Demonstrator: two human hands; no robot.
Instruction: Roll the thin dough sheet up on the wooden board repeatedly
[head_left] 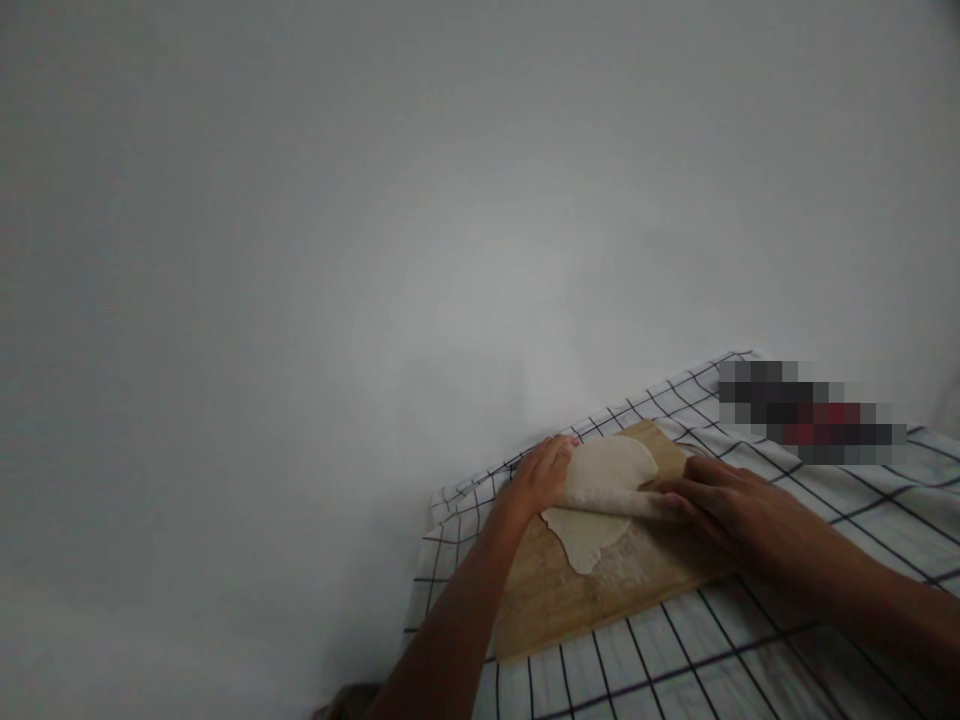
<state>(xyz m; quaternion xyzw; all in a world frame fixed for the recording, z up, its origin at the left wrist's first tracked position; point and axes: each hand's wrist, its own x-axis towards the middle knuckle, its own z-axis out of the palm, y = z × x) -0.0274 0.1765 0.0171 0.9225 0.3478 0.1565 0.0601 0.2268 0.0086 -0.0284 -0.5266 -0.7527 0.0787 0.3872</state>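
A floury rolling pin (611, 502) lies across a flat sheet of pale dough (611, 462) on a wooden board (536, 605). My left hand (541, 474) is closed over the pin's left end, its fingers pointing away from me beside the dough. At the other end, my right hand (716, 500) grips the pin, with its fingers bent over it. The dough has an uneven outline and reaches out on both the far and near sides of the pin. Loose flour (621, 568) dusts the board near the dough's front edge.
Under the board is a white cloth with dark grid lines (637, 670), wrinkled toward the wall. A pale wall (450, 250) rises right behind the table's far edge. To the right rear, a blurred dark and red object (810, 415) rests on the cloth.
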